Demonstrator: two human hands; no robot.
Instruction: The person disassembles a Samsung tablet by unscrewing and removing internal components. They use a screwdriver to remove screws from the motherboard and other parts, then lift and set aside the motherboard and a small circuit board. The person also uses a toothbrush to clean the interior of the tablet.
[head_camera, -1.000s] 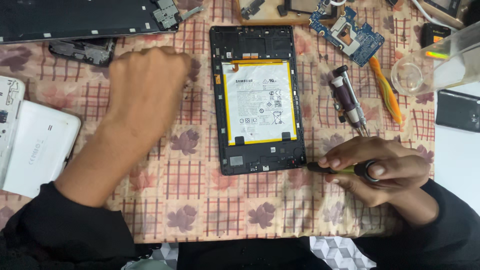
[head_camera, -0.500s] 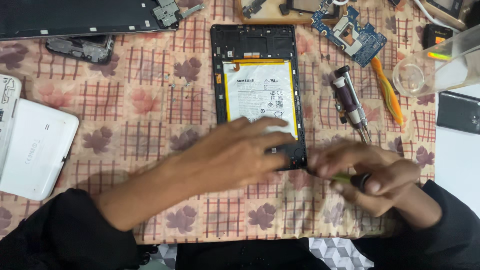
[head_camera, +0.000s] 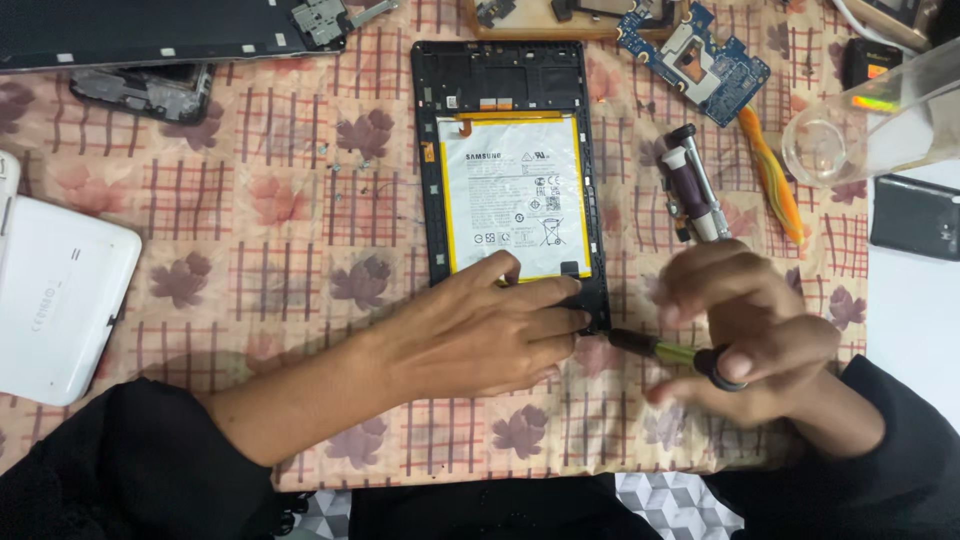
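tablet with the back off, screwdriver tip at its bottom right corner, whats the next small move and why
Probably seat the screwdriver tip squarely and turn it. The right hand holds it with the tip at the lower right corner of the opened tablet, and the left hand presses down on the tablet's bottom edge, steadying it.

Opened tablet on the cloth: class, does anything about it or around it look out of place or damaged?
Opened tablet lies backless, battery exposed. A loose circuit board sits apart above. Left hand presses its lower edge; right hand holds a screwdriver.

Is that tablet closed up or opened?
Opened. The tablet lies with its back cover off, so the white battery shows. The left hand rests on its lower end; the right hand holds a screwdriver.
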